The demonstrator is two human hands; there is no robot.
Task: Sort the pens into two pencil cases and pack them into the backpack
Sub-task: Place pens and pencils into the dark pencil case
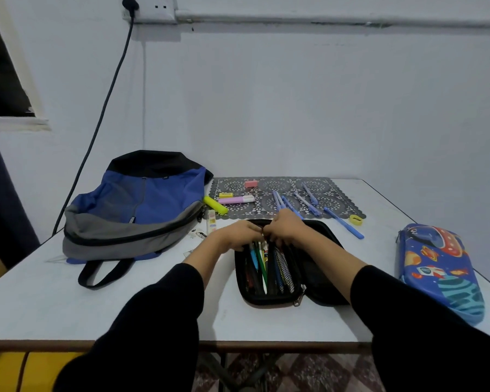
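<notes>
Left hand [238,234] and right hand [287,229], both curled on the far ends of the pens [261,267] in the open black pencil case [269,300] on the table [125,306], should press them flat and parallel so the zip closes freely.

Backpack [136,205]: one, at 9 o'clock.
Pencil cases: two, black case [266,300] at 6 o'clock, blue printed case [441,270] at 3 o'clock.
Loose blue pens [307,203]: six, at 12 o'clock.
Highlighters: two, yellow highlighter [215,205] and pink highlighter [235,200].
</notes>
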